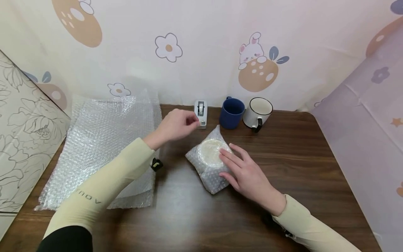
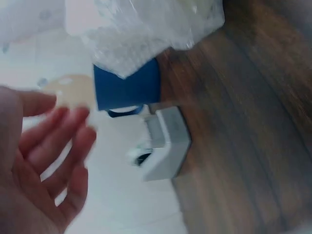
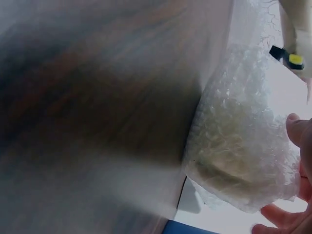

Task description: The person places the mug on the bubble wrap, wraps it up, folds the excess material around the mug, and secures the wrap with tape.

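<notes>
Bubble-wrapped parcel point(image 1: 210, 154) sits on the tabletop point(image 1: 318, 168) between the left hand point(image 1: 178, 125), loosely curled and seemingly empty near the tape dispenser point(image 1: 197, 108), and the right hand point(image 1: 248, 176), which rests spread fingers against it. From here I'd judge the parcel light, soft and slippery outside, perhaps brittle within, best cupped around both sides.

The table point(image 1: 179, 224) has a wood-grain surface, smooth with a soft sheen; along its left edge lie bubble-wrap sheets point(image 1: 104, 140) of clear plastic, bumpy and glossy. Between its left and right edges, the wrapped bundle point(image 1: 209, 176) wears the same shiny, dimpled plastic. Near the back edge stand a smooth, plastic-looking tape dispenser point(image 1: 203, 117), a matt-looking blue mug point(image 1: 231, 119) and a smooth, glazed-looking white mug point(image 1: 252, 117).
</notes>
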The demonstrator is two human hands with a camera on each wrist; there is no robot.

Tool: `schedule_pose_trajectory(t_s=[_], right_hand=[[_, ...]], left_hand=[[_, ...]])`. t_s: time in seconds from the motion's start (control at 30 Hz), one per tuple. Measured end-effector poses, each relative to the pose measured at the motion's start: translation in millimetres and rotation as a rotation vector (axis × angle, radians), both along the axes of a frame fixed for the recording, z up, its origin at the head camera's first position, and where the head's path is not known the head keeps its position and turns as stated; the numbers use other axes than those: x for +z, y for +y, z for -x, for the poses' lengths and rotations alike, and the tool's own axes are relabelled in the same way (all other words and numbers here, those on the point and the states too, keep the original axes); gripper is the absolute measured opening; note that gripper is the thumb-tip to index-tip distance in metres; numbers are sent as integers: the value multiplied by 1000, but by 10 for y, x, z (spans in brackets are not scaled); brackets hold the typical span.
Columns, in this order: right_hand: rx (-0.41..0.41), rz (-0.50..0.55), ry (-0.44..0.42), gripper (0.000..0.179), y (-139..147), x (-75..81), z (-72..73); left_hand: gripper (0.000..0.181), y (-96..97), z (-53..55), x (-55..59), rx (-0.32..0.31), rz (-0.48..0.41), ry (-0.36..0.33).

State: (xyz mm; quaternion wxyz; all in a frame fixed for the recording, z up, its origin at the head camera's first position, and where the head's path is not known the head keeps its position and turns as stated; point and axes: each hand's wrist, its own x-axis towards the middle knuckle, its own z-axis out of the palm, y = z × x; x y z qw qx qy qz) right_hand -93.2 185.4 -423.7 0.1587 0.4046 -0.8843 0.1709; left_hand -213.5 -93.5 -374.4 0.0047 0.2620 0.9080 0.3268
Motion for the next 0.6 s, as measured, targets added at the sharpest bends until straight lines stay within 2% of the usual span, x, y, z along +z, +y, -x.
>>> schedule_pose_trajectory(t_s=[0.07, 0.13, 0.3, 0.47, 0.6], right_hand=[[-6, 1, -15, 56, -1, 4, -1], [-9, -1, -27, 55, -4, 7, 2], [-11, -9, -38, 54, -18, 18, 6], [-12, -9, -39, 53, -17, 26, 0], [-13, -2, -36, 53, -13, 28, -6]], left_hand=[[19, 29, 104, -52, 114, -14, -57], [23, 50, 213, -126, 201, -41, -113], [39, 129, 420, -327, 340, -48, -231], [48, 261, 512, -453, 417, 23, -311], [46, 352, 534, -504, 417, 59, -290]])
